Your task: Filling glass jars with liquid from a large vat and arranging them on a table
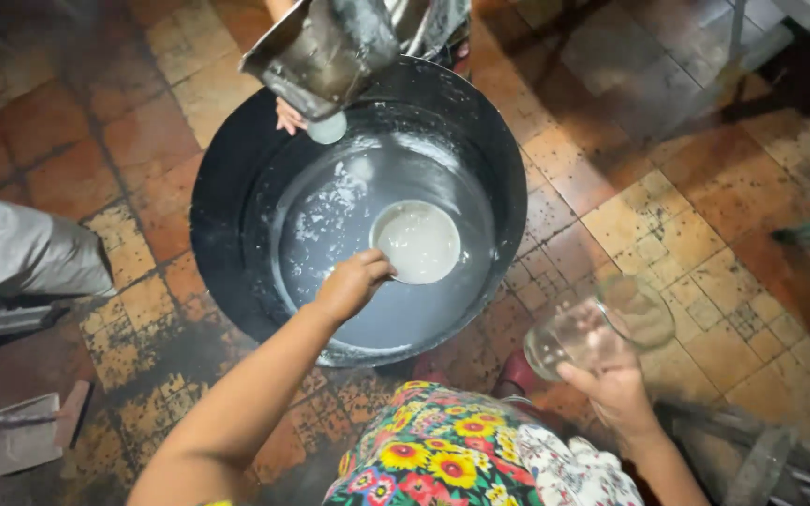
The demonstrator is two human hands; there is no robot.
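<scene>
Below, left hand (353,281) grips a round bowl (416,241); right hand (616,394) clasps clear plastic (592,328).

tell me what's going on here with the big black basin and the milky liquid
A person bends over a large round black basin of milky white liquid on a tiled floor. Their left hand grips the rim of a small round bowl full of that liquid, dipped in the basin. Their right hand holds a clear glass jar off to the side. At the far rim, another person's hand tilts a grey metal container.
</scene>
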